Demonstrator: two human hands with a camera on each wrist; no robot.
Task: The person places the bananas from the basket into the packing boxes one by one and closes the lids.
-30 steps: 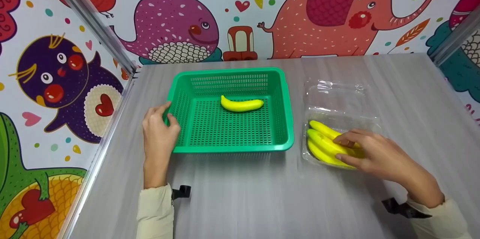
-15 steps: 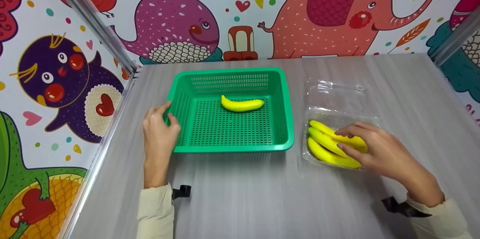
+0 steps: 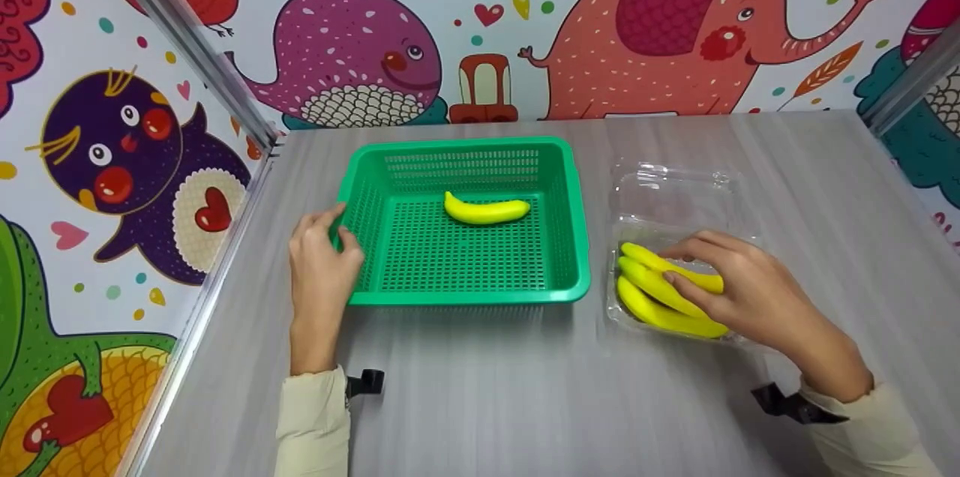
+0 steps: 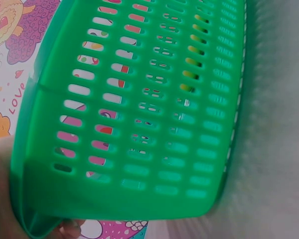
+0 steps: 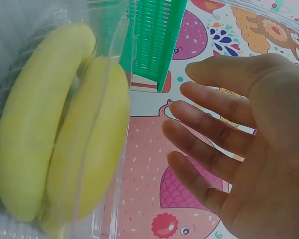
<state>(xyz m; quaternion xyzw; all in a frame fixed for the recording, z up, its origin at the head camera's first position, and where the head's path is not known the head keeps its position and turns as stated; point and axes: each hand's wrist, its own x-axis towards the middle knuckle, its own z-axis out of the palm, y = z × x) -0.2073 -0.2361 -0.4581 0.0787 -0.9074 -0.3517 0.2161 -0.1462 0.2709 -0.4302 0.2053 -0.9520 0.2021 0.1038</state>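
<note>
Shifts right hand (image 3: pixel 750 295) slightly toward 10 o'clock; seems to be reaching, without lifting anything | hovers, released and loosely spread, gripping nothing, over three bananas (image 3: pixel 656 286) in clear box (image 3: pixel 664 193) at 4 o'clock | grips green basket (image 3: pixel 465 298) by rim with left hand (image 3: pixel 322 263) at 8 o'clock | shows lone banana (image 3: pixel 487 211) inside, toward 1 o'clock

Left hand (image 4: pixel 0 191): cut off, left wrist view's lower left
Bananas (image 3: pixel 660 291): partly hidden by right hand (image 3: pixel 742 288), head view's right
</note>
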